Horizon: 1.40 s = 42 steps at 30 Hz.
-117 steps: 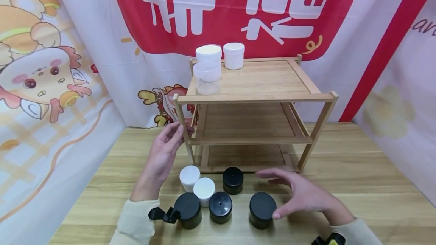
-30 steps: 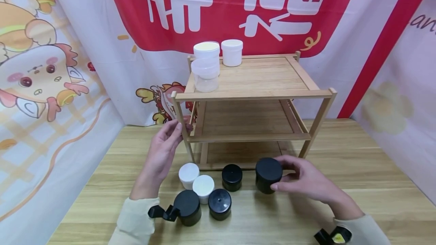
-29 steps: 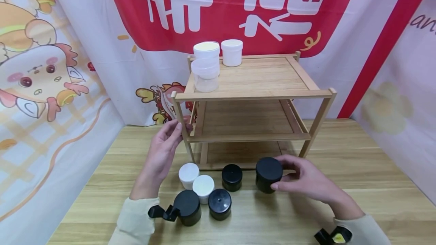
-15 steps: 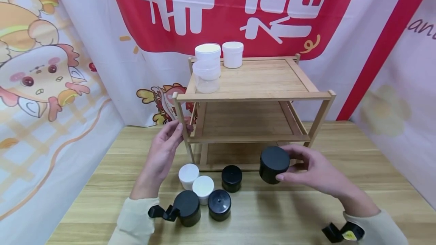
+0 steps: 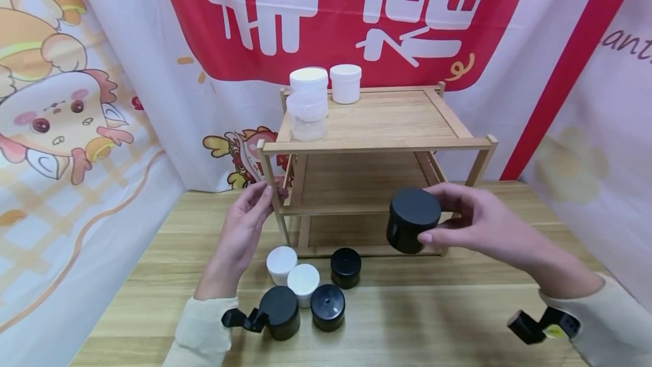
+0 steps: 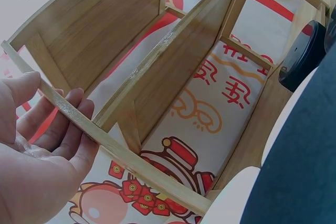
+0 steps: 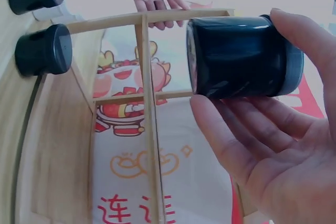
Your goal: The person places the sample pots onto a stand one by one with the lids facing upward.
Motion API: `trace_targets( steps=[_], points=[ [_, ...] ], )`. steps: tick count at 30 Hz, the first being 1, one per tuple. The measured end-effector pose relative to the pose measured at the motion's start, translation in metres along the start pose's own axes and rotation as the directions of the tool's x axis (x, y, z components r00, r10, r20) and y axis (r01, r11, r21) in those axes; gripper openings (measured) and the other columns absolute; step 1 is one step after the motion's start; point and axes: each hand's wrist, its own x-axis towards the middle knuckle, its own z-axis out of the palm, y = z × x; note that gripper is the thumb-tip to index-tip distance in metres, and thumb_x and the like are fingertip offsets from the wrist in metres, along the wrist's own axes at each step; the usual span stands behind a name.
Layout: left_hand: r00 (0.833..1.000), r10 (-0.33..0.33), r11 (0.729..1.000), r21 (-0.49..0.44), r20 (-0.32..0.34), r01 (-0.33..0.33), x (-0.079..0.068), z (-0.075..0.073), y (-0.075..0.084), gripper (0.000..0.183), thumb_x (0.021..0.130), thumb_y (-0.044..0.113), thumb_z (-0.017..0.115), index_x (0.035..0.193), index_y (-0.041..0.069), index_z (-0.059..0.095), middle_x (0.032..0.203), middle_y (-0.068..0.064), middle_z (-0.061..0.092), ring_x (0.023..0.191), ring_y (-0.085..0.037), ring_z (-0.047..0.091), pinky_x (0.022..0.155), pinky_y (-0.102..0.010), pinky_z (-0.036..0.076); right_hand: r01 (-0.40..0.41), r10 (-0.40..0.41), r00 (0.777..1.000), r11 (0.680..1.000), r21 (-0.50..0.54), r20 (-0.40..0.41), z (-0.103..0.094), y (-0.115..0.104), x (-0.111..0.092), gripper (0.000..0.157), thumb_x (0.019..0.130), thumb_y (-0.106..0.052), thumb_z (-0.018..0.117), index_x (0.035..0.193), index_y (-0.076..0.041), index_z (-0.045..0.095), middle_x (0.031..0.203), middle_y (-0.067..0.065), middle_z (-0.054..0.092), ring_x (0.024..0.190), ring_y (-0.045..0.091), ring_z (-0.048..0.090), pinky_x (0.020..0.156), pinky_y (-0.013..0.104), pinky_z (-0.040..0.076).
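Observation:
A black lidded jar (image 5: 411, 221) is held in my right hand (image 5: 474, 217), thumb on one side and fingers on the other. It hangs in the air before the right part of the wooden shelf (image 5: 387, 144), around lower-tier height. In the right wrist view the jar (image 7: 241, 56) lies sideways across the picture. My left hand (image 5: 248, 217) pinches the shelf's front left post; the left wrist view shows thumb and fingers on either side of that post (image 6: 126, 163).
In front of the shelf stand two white jars (image 5: 303, 282) and three black jars (image 5: 328, 306), (image 5: 346, 267) by the left forearm. Two white jars (image 5: 346, 84) and a clear tub (image 5: 308, 120) stand on the top tier's left. A printed cloth (image 5: 239, 101) hangs behind.
My right hand has reached the black jar, gripped it and lifted it off the table, up and slightly right toward the shelf. My left hand has stayed on the post.

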Motion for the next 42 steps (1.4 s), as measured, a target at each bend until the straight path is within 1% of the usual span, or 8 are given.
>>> trace_targets(
  steps=[6,8,13,19,26,32,38,42],
  points=[
    [1.0,0.0,1.0,-0.006,0.0,0.0,0.001,0.0,0.0,0.031,0.114,0.027,0.056,0.141,0.012,0.058,0.157,-0.014,0.048,0.139,-0.016,0.053,0.13,-0.036,0.038,-0.034,0.034,0.999,0.998,-0.059,-0.007,-0.011,-0.02,0.004,0.054,0.093,-0.026,0.087,0.142,-0.019,0.064,0.129,0.009,0.07,0.111,0.03,0.068,0.084,0.033,0.066],
    [1.0,0.003,1.0,-0.007,0.003,-0.003,0.001,0.001,0.0,0.029,0.114,0.026,0.056,0.14,0.013,0.058,0.153,-0.011,0.051,0.139,-0.017,0.053,0.129,-0.035,0.039,-0.048,0.047,0.999,0.996,-0.069,-0.006,-0.014,-0.026,0.005,0.054,0.092,-0.027,0.087,0.14,-0.02,0.064,0.128,0.009,0.07,0.112,0.03,0.068,0.083,0.033,0.066],
    [1.0,0.008,1.0,-0.003,0.01,-0.008,0.001,0.002,0.0,0.034,0.114,0.026,0.056,0.143,0.009,0.057,0.145,-0.001,0.057,0.138,-0.017,0.054,0.127,-0.034,0.041,-0.095,0.097,0.995,0.99,-0.108,0.013,-0.019,-0.04,0.005,0.054,0.09,-0.033,0.089,0.138,-0.025,0.064,0.126,0.008,0.07,0.111,0.031,0.068,0.083,0.036,0.065],
    [1.0,0.013,1.0,-0.006,0.009,-0.013,0.001,0.001,0.0,0.03,0.114,0.026,0.056,0.14,0.013,0.059,0.146,-0.003,0.056,0.138,-0.017,0.055,0.126,-0.033,0.042,-0.119,0.126,0.991,0.983,-0.142,0.041,-0.024,-0.049,0.008,0.058,0.089,-0.037,0.089,0.139,-0.027,0.062,0.13,0.007,0.068,0.115,0.03,0.066,0.085,0.039,0.065],
    [1.0,0.013,1.0,-0.008,0.009,-0.013,0.001,0.0,-0.001,0.029,0.114,0.026,0.055,0.14,0.013,0.059,0.157,-0.015,0.048,0.138,-0.017,0.055,0.125,-0.031,0.042,-0.102,0.112,0.992,0.982,-0.156,0.053,-0.023,-0.054,0.011,0.059,0.09,-0.037,0.088,0.142,-0.025,0.062,0.13,0.006,0.068,0.115,0.027,0.065,0.085,0.04,0.064],
    [1.0,0.009,1.0,-0.011,0.013,-0.009,0.001,0.0,-0.001,0.03,0.114,0.026,0.056,0.141,0.013,0.058,0.156,-0.014,0.049,0.137,-0.017,0.055,0.123,-0.029,0.043,-0.077,0.085,0.995,0.983,-0.17,0.044,-0.025,-0.063,0.015,0.059,0.091,-0.036,0.088,0.143,-0.024,0.062,0.129,0.004,0.07,0.116,0.026,0.065,0.087,0.038,0.063],
    [1.0,0.009,1.0,-0.005,0.012,-0.009,0.001,-0.001,-0.001,0.031,0.114,0.027,0.055,0.141,0.013,0.057,0.159,-0.016,0.046,0.139,-0.017,0.053,0.126,-0.032,0.041,-0.065,0.07,0.997,0.984,-0.167,0.026,-0.031,-0.075,0.022,0.059,0.092,-0.037,0.087,0.144,-0.026,0.062,0.131,0.003,0.072,0.121,0.025,0.066,0.091,0.037,0.063],
    [1.0,0.008,1.0,-0.002,0.014,-0.008,0.001,-0.001,-0.001,0.031,0.114,0.028,0.055,0.141,0.013,0.057,0.158,-0.015,0.047,0.14,-0.017,0.053,0.127,-0.034,0.04,-0.075,0.076,0.997,0.984,-0.162,-0.001,-0.034,-0.083,0.026,0.059,0.093,-0.037,0.087,0.145,-0.027,0.062,0.133,0.002,0.072,0.123,0.024,0.066,0.093,0.035,0.062]
  ],
)
